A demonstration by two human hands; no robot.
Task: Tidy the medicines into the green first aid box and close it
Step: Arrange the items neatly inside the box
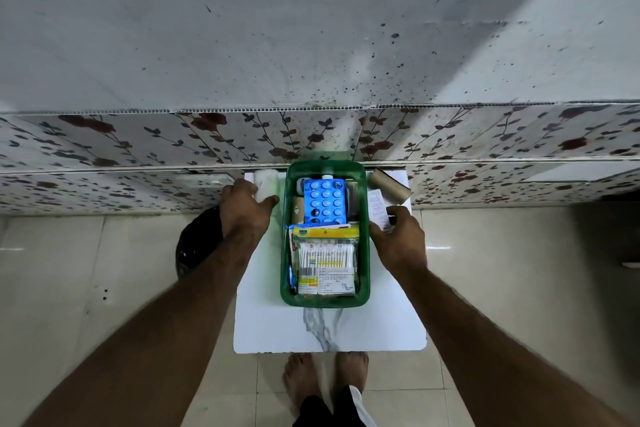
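Fingers [268, 200] around white roll [266, 184]

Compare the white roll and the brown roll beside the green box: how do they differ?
The white roll lies left of the green box; the brown roll lies right of it. The left hand touches the white roll; the right hand is apart from the brown roll. Both rest on the white table, outside the box.

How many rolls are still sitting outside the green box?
2: a white roll left of the green box, under the left hand, and a brown roll to its right. Others may be hidden.
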